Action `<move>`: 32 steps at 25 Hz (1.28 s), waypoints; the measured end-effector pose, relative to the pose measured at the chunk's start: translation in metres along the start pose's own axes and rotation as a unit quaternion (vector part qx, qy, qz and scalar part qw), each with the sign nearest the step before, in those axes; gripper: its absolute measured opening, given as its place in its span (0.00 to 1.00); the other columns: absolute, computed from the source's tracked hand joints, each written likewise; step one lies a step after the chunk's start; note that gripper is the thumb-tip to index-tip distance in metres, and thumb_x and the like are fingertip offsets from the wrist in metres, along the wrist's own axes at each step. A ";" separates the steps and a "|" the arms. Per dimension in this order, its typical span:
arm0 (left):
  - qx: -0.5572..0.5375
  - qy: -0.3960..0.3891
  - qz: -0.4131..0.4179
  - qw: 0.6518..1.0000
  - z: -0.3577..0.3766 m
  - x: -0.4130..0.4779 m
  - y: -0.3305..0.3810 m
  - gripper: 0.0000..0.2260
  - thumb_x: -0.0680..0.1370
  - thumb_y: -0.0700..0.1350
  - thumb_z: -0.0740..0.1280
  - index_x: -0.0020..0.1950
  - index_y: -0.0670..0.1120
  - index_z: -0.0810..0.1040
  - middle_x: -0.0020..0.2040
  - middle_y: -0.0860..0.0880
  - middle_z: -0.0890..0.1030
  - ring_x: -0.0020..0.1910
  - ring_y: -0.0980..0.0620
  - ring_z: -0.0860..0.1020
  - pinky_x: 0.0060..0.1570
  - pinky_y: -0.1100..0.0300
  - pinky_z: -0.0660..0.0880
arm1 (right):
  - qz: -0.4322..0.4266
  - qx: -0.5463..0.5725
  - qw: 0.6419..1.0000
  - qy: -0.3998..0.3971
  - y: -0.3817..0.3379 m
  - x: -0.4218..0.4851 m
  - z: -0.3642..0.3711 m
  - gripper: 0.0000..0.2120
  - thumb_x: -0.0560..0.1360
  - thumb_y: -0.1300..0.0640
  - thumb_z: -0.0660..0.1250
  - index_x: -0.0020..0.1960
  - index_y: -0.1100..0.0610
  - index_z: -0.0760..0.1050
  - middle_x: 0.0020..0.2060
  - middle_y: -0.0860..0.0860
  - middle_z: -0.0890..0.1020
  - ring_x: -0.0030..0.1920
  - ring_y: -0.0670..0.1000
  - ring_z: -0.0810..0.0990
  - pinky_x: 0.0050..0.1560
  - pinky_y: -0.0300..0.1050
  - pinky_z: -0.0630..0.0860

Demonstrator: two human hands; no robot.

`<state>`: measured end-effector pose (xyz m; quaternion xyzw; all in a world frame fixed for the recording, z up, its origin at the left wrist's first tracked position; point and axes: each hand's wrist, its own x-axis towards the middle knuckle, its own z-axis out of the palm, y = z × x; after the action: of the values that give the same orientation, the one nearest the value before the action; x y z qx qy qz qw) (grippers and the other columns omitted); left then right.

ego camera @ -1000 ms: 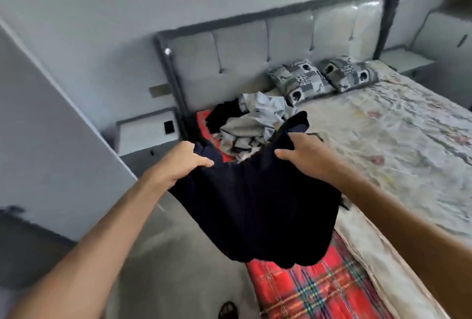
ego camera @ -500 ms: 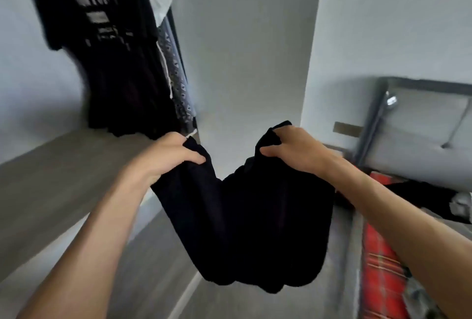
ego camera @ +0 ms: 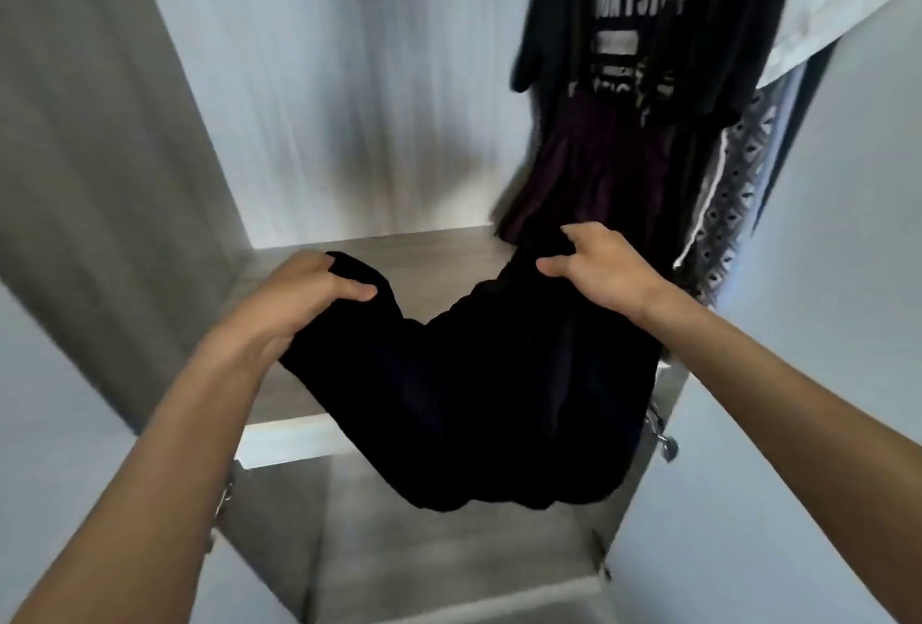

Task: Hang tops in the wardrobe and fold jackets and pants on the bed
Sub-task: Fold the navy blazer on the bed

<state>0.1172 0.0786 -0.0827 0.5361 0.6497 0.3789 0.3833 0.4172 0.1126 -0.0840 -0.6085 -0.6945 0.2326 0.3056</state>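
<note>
left hand (ego camera: 304,296) and right hand (ego camera: 606,269) each pinch top edge of dark top (ego camera: 479,399), fingers (ego camera: 351,290) curled round cloth, held apart so it hangs spread, likely ready for hanger. top over front edge of wardrobe shelf (ego camera: 439,251), beside hung printed tee (ego camera: 643,24).

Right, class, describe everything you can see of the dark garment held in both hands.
The dark garment looks black or deep navy, soft matt cloth, no print visible. The left hand grips one bunched top corner, the right hand the other. Its top edge sags between them and the rest hangs in loose folds before the wardrobe shelf. Its type cannot be told.
</note>
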 end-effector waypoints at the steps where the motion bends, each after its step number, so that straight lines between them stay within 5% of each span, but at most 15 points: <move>1: -0.020 0.024 -0.021 0.999 -0.007 0.002 -0.007 0.18 0.69 0.44 0.77 0.57 0.41 0.80 0.48 0.43 0.84 0.47 0.44 0.83 0.50 0.55 0.80 | -0.016 0.007 1.000 -0.020 0.000 0.025 0.010 0.08 0.75 0.54 0.71 0.49 0.59 0.80 0.44 0.53 0.84 0.46 0.52 0.83 0.55 0.53 0.78; 4: -0.075 0.120 -0.088 0.986 -0.023 0.009 -0.022 0.33 0.60 0.51 0.79 0.63 0.44 0.78 0.55 0.43 0.82 0.52 0.44 0.82 0.56 0.52 0.79 | -0.062 0.020 0.994 -0.083 -0.012 0.101 0.049 0.07 0.75 0.55 0.70 0.50 0.57 0.80 0.45 0.52 0.84 0.47 0.52 0.83 0.55 0.54 0.80; 6: -0.113 0.176 -0.108 0.972 -0.033 0.014 -0.032 0.16 0.68 0.43 0.77 0.53 0.42 0.80 0.48 0.43 0.83 0.43 0.47 0.82 0.45 0.60 0.81 | -0.090 0.013 0.990 -0.109 -0.027 0.147 0.080 0.06 0.75 0.55 0.70 0.49 0.56 0.80 0.45 0.52 0.84 0.47 0.53 0.83 0.54 0.53 0.80; 8: -0.124 0.235 -0.119 0.957 -0.039 0.024 -0.041 0.04 0.74 0.38 0.73 0.47 0.39 0.80 0.43 0.40 0.82 0.38 0.45 0.81 0.44 0.55 0.79 | -0.110 0.013 0.986 -0.129 -0.041 0.193 0.111 0.05 0.74 0.55 0.70 0.48 0.56 0.81 0.45 0.53 0.84 0.48 0.54 0.82 0.54 0.51 0.79; 12: -0.166 0.320 -0.116 0.926 -0.056 0.050 -0.060 0.08 0.76 0.37 0.71 0.52 0.33 0.79 0.44 0.35 0.82 0.40 0.42 0.81 0.44 0.52 0.78 | -0.138 0.068 0.977 -0.148 -0.079 0.288 0.161 0.10 0.69 0.52 0.70 0.47 0.55 0.82 0.45 0.54 0.85 0.47 0.56 0.84 0.55 0.55 0.79; 15: -0.209 0.383 -0.099 0.894 -0.073 0.077 -0.067 0.17 0.74 0.39 0.73 0.57 0.30 0.76 0.46 0.36 0.81 0.45 0.39 0.82 0.46 0.48 0.79 | -0.165 0.142 0.962 -0.164 -0.116 0.352 0.191 0.08 0.73 0.58 0.70 0.52 0.56 0.82 0.48 0.53 0.85 0.50 0.55 0.84 0.58 0.52 0.79; 18: -0.248 0.398 -0.104 0.877 -0.070 0.104 -0.070 0.18 0.72 0.40 0.74 0.57 0.32 0.77 0.51 0.35 0.83 0.51 0.37 0.83 0.53 0.44 0.80 | -0.172 0.183 0.944 -0.214 -0.132 0.410 0.223 0.10 0.74 0.62 0.70 0.55 0.55 0.82 0.51 0.52 0.85 0.52 0.54 0.83 0.61 0.51 0.78; 22: -0.295 0.379 -0.186 0.858 -0.013 0.126 -0.116 0.09 0.75 0.35 0.71 0.54 0.36 0.81 0.48 0.40 0.85 0.43 0.48 0.85 0.39 0.61 0.80 | -0.156 0.160 0.928 -0.297 -0.095 0.471 0.306 0.16 0.75 0.65 0.69 0.62 0.58 0.79 0.57 0.56 0.83 0.54 0.55 0.81 0.63 0.50 0.75; 25: -0.343 0.342 -0.303 0.821 0.028 0.115 -0.163 0.12 0.74 0.33 0.71 0.58 0.35 0.80 0.48 0.40 0.85 0.43 0.46 0.84 0.37 0.60 0.80 | -0.102 0.084 0.933 -0.334 -0.029 0.498 0.353 0.17 0.76 0.64 0.70 0.64 0.64 0.77 0.56 0.59 0.82 0.48 0.54 0.79 0.50 0.44 0.74; 28: -0.347 0.403 -0.349 0.772 0.021 0.111 -0.191 0.13 0.75 0.43 0.74 0.56 0.37 0.82 0.43 0.44 0.85 0.40 0.48 0.82 0.38 0.58 0.78 | -0.048 0.026 0.920 -0.387 0.006 0.520 0.370 0.15 0.75 0.57 0.72 0.57 0.65 0.80 0.44 0.58 0.83 0.37 0.53 0.82 0.41 0.43 0.76; 30: -0.328 0.454 -0.344 0.754 0.002 0.122 -0.200 0.16 0.74 0.49 0.75 0.55 0.39 0.81 0.46 0.45 0.85 0.43 0.47 0.83 0.39 0.58 0.77 | -0.045 -0.004 0.896 -0.442 -0.001 0.530 0.371 0.15 0.73 0.49 0.75 0.51 0.60 0.82 0.41 0.57 0.86 0.38 0.54 0.85 0.45 0.45 0.78; 32: -0.274 0.490 -0.360 0.745 -0.010 0.137 -0.209 0.17 0.73 0.48 0.76 0.56 0.39 0.80 0.45 0.44 0.84 0.40 0.49 0.81 0.30 0.62 0.74 | -0.084 -0.028 0.875 -0.477 -0.011 0.535 0.381 0.14 0.70 0.52 0.78 0.51 0.59 0.83 0.43 0.57 0.86 0.44 0.57 0.85 0.53 0.49 0.78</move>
<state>0.0049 0.1846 -0.2795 -0.1254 0.7611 0.5851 0.2505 0.1008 0.6576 -0.2694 -0.3719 -0.8105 0.4484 -0.0613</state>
